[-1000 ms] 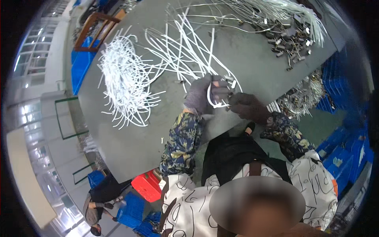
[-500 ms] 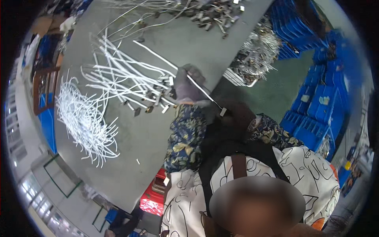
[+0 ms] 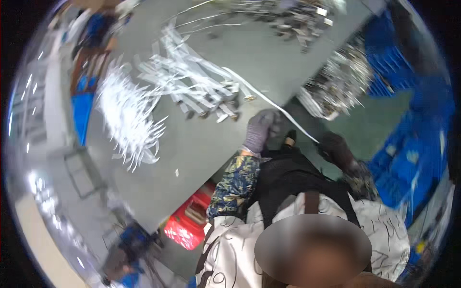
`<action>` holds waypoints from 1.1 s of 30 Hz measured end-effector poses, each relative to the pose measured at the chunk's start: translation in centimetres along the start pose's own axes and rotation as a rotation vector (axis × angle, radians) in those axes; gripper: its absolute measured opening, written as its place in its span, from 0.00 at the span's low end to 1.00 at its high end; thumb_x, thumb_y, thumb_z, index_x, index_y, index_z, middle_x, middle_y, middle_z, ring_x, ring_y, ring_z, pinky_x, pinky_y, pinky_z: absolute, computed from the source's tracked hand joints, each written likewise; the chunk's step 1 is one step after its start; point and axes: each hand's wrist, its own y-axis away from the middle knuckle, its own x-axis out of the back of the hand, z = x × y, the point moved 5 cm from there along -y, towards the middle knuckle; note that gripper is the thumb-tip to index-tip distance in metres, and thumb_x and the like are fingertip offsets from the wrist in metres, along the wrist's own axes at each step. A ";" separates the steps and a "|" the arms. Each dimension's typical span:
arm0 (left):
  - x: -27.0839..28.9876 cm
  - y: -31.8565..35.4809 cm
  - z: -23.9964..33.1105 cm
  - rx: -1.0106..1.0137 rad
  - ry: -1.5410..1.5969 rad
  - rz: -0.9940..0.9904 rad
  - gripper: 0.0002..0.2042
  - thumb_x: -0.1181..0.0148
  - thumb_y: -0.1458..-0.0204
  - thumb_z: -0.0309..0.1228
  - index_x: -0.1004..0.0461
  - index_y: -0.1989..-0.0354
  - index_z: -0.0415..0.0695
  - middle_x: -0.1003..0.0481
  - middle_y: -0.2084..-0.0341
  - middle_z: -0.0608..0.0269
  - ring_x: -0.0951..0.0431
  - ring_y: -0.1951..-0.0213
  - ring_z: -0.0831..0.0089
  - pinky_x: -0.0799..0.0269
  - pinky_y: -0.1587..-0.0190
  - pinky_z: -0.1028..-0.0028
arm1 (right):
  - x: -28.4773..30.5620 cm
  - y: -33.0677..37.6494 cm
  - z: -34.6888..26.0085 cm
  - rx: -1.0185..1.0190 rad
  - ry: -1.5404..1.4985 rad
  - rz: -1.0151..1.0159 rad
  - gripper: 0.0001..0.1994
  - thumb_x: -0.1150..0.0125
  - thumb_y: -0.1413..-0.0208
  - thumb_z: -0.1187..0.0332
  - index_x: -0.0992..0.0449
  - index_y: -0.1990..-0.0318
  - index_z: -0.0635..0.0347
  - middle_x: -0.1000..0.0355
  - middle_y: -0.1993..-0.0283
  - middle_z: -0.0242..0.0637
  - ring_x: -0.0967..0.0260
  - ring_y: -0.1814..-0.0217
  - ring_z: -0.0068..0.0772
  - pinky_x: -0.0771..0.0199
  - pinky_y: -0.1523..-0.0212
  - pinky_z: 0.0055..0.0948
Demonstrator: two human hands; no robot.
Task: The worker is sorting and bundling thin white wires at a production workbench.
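R hand (image 3: 336, 150) closed on cable (image 3: 287, 115); L hand (image 3: 262, 127) half-curled, hold unclear. Wht pile (image 3: 127, 113) L, bins (image 3: 403, 156) R.

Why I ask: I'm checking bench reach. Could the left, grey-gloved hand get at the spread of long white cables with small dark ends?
Probably yes: the left hand is near the white cables, and nothing seems to lie between them on the flat grey tabletop.

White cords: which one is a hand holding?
The long cord stretching past the table to the right hand; no hand touches the pile or the bunch.
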 end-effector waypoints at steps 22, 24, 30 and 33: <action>47.3 2.5 -0.5 0.204 -1.260 0.686 0.12 0.42 0.55 0.34 0.21 0.75 0.36 0.21 0.73 0.51 0.20 0.72 0.60 0.25 0.69 0.68 | -1.6 -31.0 -10.2 -0.202 -0.348 -0.317 0.24 0.42 0.50 0.58 0.32 0.48 0.63 0.29 0.54 0.42 0.30 0.54 0.38 0.32 0.53 0.32; 47.4 1.8 -2.0 0.227 -1.033 0.929 0.11 0.45 0.52 0.32 0.21 0.73 0.37 0.22 0.76 0.53 0.21 0.75 0.61 0.26 0.71 0.70 | -2.0 -35.2 -7.5 -0.281 -0.148 -0.297 0.30 0.43 0.50 0.51 0.36 0.43 0.59 0.35 0.44 0.49 0.35 0.44 0.49 0.35 0.46 0.40; 43.7 5.5 -2.9 -0.300 -0.937 1.006 0.09 0.46 0.53 0.30 0.29 0.68 0.36 0.29 0.82 0.57 0.27 0.83 0.69 0.30 0.79 0.70 | -2.9 -45.6 -3.1 -0.286 0.116 -0.029 0.26 0.43 0.50 0.54 0.33 0.47 0.59 0.34 0.47 0.49 0.36 0.45 0.49 0.34 0.46 0.40; 41.5 9.5 -2.4 -0.251 -0.850 0.761 0.04 0.49 0.53 0.23 0.29 0.69 0.38 0.30 0.82 0.61 0.33 0.88 0.73 0.36 0.85 0.75 | -8.4 -44.2 1.5 -0.211 0.173 -0.044 0.20 0.45 0.49 0.58 0.29 0.50 0.58 0.33 0.48 0.46 0.35 0.46 0.48 0.33 0.47 0.39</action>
